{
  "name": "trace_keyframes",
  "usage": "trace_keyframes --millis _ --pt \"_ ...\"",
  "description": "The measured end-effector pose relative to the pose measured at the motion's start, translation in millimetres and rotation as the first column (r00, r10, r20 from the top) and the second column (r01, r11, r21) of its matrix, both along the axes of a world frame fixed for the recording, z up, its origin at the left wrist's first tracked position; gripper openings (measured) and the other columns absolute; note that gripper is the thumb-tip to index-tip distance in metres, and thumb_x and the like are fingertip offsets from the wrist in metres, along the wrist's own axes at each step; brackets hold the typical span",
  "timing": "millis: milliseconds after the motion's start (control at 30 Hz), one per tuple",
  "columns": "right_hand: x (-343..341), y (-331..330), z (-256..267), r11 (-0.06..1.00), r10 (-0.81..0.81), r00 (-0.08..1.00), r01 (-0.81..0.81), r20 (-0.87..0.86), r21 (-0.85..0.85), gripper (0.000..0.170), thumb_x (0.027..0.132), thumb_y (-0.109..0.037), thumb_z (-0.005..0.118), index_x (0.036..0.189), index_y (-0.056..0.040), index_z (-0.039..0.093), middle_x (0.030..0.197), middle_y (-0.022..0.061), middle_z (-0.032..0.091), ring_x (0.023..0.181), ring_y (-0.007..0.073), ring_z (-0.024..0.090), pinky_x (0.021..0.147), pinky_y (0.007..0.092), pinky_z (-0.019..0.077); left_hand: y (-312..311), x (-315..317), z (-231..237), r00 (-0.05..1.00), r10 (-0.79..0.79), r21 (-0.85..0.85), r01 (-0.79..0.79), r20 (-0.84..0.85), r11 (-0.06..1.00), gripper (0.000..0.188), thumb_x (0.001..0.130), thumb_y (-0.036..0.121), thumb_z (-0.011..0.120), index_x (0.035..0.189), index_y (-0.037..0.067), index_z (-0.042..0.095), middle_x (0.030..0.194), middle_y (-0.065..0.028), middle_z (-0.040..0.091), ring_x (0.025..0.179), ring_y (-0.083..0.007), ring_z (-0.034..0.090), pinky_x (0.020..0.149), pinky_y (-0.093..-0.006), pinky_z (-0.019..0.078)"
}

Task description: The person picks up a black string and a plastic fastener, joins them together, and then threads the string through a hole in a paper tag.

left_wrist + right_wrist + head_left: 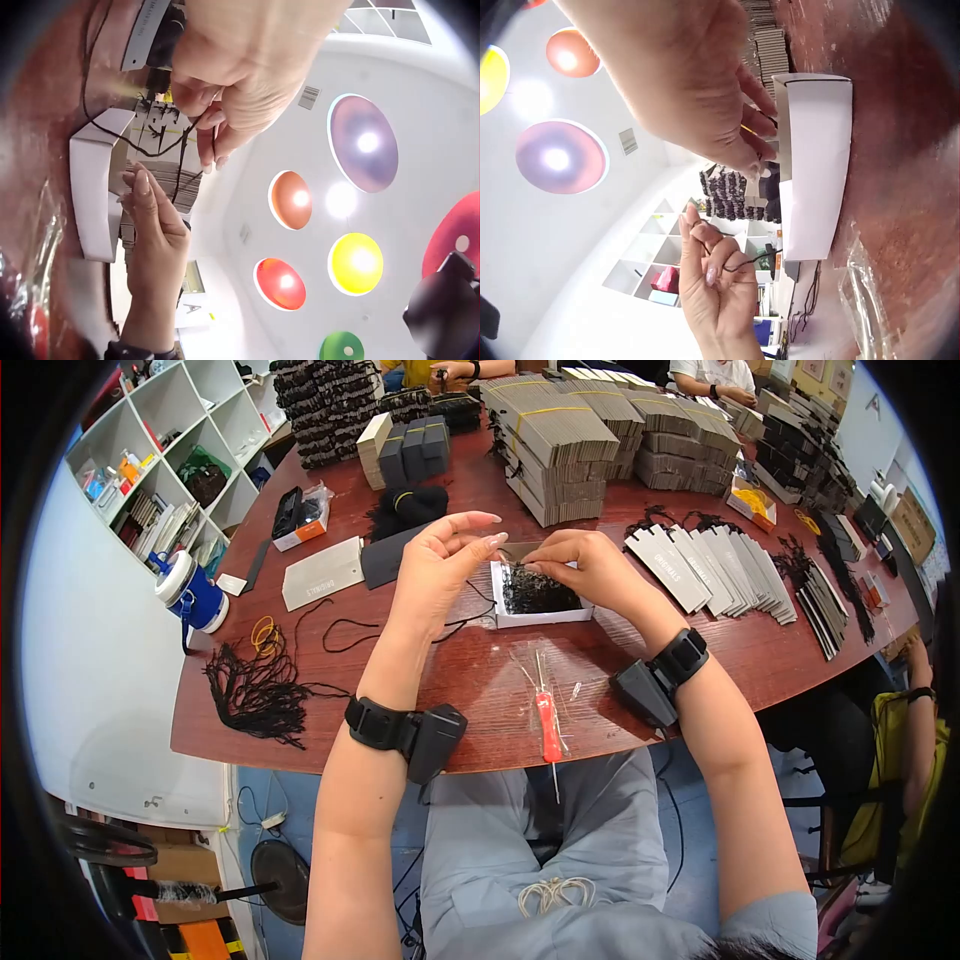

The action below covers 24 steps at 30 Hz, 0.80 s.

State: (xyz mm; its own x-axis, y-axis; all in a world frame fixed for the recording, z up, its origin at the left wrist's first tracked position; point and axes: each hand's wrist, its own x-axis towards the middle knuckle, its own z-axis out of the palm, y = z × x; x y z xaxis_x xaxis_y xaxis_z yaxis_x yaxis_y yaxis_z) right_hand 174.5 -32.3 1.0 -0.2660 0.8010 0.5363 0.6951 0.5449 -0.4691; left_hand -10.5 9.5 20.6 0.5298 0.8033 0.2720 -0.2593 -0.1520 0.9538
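1. While your left hand (440,560) is raised just left of the white box (545,617), its fingers are bent to pinch a black cord (154,154), which hangs in a loop between that hand and the worktop (470,670).
2. Your right hand (590,570) is at the box's right side, thumb and forefinger nearly together over its rim; you cannot tell from here what they hold.
3. The box sits in front of you, its top open, with black strands (540,595) inside.
4. Nearer you, the red-handled tool (548,725) lies among bits of clear plastic, its shaft sticking out past the near edge; you have bare wood either side of it.
5. To your left, loose cords cross the surface towards a black tangle (255,695) close to the edge.
6. To your right, fanned grey cards (715,570) limit sideways room; behind the box, banded card stacks (560,450) close off the far side.
7. The worktop is reddish-brown and glossy; beyond it stand white shelves (195,430), with other people seated around.
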Motion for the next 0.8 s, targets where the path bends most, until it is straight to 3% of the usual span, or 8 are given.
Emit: trace_keyframes --millis 167,233,367,467,600,800 --pt "0.9 1.4 -2.0 0.998 -0.007 0.996 0.002 -0.087 -0.059 0.016 0.072 -0.008 0.056 0.086 -0.0019 0.061 0.075 0.0110 0.061 0.064 0.0189 0.058 0.058 0.0264 0.0449 1.7 0.4 -2.5 0.999 0.049 0.007 -0.049 -0.023 0.999 0.031 0.074 0.010 0.060 0.103 0.002 0.049 0.077 -0.0041 0.061 0.064 -0.0002 0.051 0.044 -0.0102 0.0280" --pt "-1.1 -1.1 1.5 0.945 -0.090 0.954 -0.009 -0.287 -0.326 0.018 0.076 -0.008 0.054 0.091 0.0006 0.059 0.076 0.0090 0.061 0.060 0.0126 0.057 0.055 0.0233 0.0449 -0.5 0.1 -0.5 0.999 0.041 0.011 -0.040 -0.035 0.999 0.031 0.075 0.009 0.059 0.103 0.002 0.049 0.078 -0.0047 0.061 0.067 -0.0017 0.052 0.047 -0.0108 0.0315" --pt "-1.0 2.1 -2.8 0.934 -0.085 0.922 -0.058 -0.377 -0.354 0.021 0.078 -0.008 0.052 0.096 0.0019 0.056 0.075 0.0065 0.061 0.058 0.0083 0.055 0.053 0.0214 0.0452 6.3 1.6 -11.2 1.000 0.002 0.061 0.000 -0.031 0.998 0.028 0.075 0.006 0.057 0.102 0.000 0.051 0.084 -0.0064 0.060 0.073 -0.0058 0.054 0.061 -0.0150 0.0403" --pt "-2.8 3.2 -4.2 0.934 -0.050 0.883 -0.125 -0.467 -0.336 0.022 0.079 -0.008 0.051 0.098 0.0021 0.055 0.075 0.0061 0.061 0.058 0.0084 0.055 0.053 0.0205 0.0456 8.0 3.1 -15.9 0.996 0.021 0.059 -0.016 -0.085 0.998 0.025 0.075 0.004 0.057 0.099 -0.001 0.055 0.086 -0.0063 0.059 0.077 -0.0076 0.054 0.071 -0.0186 0.0412" --pt "-3.0 2.8 -1.1 0.911 -0.056 0.857 -0.165 -0.512 -0.377 0.021 0.078 -0.006 0.051 0.096 0.0041 0.055 0.076 0.0072 0.061 0.061 0.0090 0.057 0.053 0.0200 0.0463 7.4 6.6 -21.1 0.989 0.052 0.043 -0.047 -0.137 0.998 0.020 0.074 0.005 0.059 0.092 -0.002 0.059 0.085 -0.0043 0.059 0.076 -0.0071 0.053 0.069 -0.0180 0.0414" --pt "-3.0 1.7 -1.1 0.901 -0.057 0.834 -0.194 -0.549 -0.389 0.018 0.078 -0.005 0.051 0.092 0.0053 0.056 0.076 0.0080 0.062 0.061 0.0096 0.058 0.054 0.0199 0.0468 11.2 7.1 -30.3 0.926 0.220 0.316 -0.119 -0.306 0.941 0.014 0.073 0.006 0.059 0.083 -0.003 0.061 0.079 -0.0032 0.057 0.071 -0.0071 0.053 0.063 -0.0192 0.0424"
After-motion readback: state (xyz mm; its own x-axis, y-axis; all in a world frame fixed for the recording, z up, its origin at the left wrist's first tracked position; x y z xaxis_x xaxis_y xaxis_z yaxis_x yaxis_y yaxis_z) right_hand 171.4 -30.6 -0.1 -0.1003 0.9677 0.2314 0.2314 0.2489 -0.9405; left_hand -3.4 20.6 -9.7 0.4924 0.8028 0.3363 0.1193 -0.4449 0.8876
